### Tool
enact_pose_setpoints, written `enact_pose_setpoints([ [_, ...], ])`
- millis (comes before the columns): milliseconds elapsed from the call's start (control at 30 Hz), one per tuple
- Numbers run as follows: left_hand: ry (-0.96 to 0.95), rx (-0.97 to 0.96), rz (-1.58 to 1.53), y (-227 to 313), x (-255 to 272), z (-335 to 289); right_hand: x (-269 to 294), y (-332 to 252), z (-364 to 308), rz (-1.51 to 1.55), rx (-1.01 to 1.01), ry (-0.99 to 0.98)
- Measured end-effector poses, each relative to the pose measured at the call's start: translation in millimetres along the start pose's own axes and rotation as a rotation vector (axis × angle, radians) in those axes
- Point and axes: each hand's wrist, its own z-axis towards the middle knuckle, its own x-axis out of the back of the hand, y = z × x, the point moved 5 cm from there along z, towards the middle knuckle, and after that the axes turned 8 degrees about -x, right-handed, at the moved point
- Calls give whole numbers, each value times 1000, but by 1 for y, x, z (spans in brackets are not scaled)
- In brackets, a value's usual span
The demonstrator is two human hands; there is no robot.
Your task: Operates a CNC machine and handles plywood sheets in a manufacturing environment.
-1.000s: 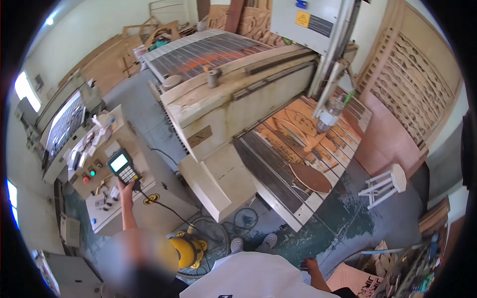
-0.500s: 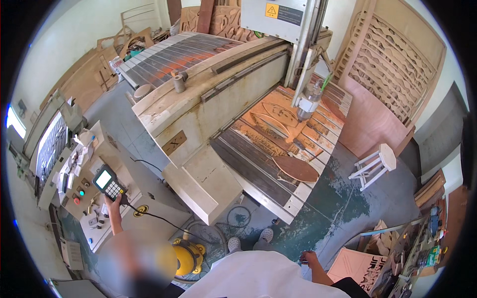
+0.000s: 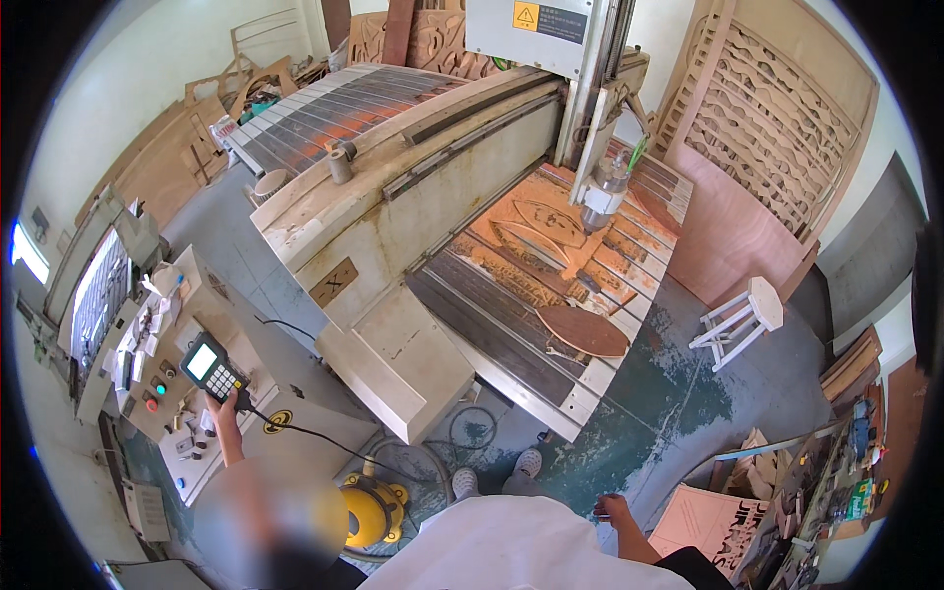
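My left hand [image 3: 224,405] is closed round the lower end of a black handheld controller [image 3: 213,367] with a lit screen and a keypad. A dark cable runs from it toward the floor. It is held over the sloped panel of a pale control cabinet [image 3: 265,369]. My right hand [image 3: 612,508] hangs low at my right side, fingers loosely bent and nothing visible in it. Ahead stands a large CNC router [image 3: 433,187]. Its spindle [image 3: 603,197] is over an orange-dusted wooden board [image 3: 541,231] with carved leaf outlines. A brown leaf-shaped wooden piece [image 3: 582,331] lies on the slatted bed.
Near my feet sits a yellow machine [image 3: 372,511] among hoses. A white stool [image 3: 739,323] stands at the right, before leaning cut-out panels [image 3: 762,128]. A cardboard box [image 3: 703,526] and a cluttered workbench [image 3: 851,462] are at the lower right. Papers [image 3: 147,320] lie on the cabinet.
The view has shifted slightly. My left hand keeps its hold on the controller, and my right hand still hangs in the same place.
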Motion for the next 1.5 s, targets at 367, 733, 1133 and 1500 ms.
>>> enact_pose_setpoints([
  [367,25,3,18,-5,2,3,0,2,0,-19,-10,-9],
  [733,4,7,-18,-17,10,9,-4,4,-2,-13,-8,-22],
  [1133,9,-40,14,-12,5,5,-2,8,6,-15,-27,-22],
  [1500,10,30,-2,-6,2,2,-4,4,-3,-13,-29,-20],
])
